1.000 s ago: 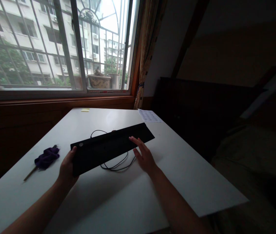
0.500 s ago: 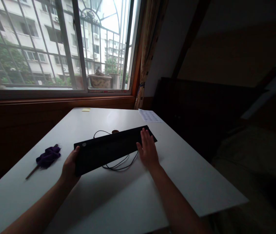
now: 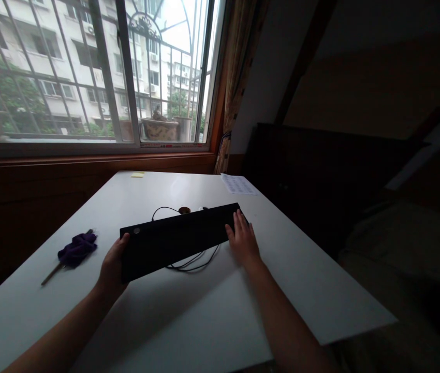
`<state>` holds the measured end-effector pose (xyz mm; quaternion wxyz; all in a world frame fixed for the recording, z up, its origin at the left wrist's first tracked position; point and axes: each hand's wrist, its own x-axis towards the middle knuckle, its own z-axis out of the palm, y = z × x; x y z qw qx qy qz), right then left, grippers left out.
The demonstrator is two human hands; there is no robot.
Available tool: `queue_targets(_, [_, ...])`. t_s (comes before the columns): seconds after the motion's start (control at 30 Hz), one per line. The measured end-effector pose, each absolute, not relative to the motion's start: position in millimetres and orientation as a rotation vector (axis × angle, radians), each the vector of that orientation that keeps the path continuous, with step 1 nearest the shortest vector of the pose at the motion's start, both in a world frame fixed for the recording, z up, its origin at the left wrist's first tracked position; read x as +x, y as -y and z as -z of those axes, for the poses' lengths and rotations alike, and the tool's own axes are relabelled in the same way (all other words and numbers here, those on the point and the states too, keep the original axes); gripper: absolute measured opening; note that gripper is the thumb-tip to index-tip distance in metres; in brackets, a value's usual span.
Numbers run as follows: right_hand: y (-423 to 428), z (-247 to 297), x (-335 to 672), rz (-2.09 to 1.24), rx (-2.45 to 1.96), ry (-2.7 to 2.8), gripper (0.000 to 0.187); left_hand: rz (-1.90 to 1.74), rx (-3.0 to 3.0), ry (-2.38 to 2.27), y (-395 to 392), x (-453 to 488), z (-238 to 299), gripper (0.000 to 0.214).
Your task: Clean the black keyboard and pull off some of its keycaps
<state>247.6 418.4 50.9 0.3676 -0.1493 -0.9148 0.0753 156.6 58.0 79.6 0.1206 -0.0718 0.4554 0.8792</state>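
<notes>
A long black keyboard (image 3: 177,238), seen from its flat underside, is lifted at an angle over a white table (image 3: 189,316). My left hand (image 3: 112,265) grips its near left corner, thumb on top. My right hand (image 3: 244,241) holds the far right end, fingers laid over the edge. A black cable (image 3: 194,259) loops on the table beneath the keyboard and runs round behind it. A small brown round object (image 3: 184,210) shows just past the keyboard's far edge.
A purple cloth (image 3: 77,246) on a thin stick lies at the table's left. A yellow sticky note (image 3: 137,174) and a printed paper sheet (image 3: 238,184) lie at the far edge. A barred window (image 3: 88,72) is behind; dark furniture (image 3: 321,176) stands right.
My right hand slid from the middle of the keyboard to its right end and took hold there. The keyboard swung a little flatter and to the right. My left hand kept its grip.
</notes>
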Motion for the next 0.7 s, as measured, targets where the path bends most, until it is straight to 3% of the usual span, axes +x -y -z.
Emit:
queue_targets(0.33, [-388, -47, 242, -0.266, -0.262, 2.358, 0.067, -2.523, -0.141, -1.365, -60, 156, -73, 0.028])
queue_targets(0.57, [-303, -66, 252, -0.211, 0.493, 2.428, 0.077, -2.516, -0.158, -1.361, -66, 159, -72, 0.031])
queue_targets(0.7, [-269, -67, 257, -0.192, 0.679, 2.459, 0.074, -2.507, -0.109, -1.349, -66, 161, -73, 0.036])
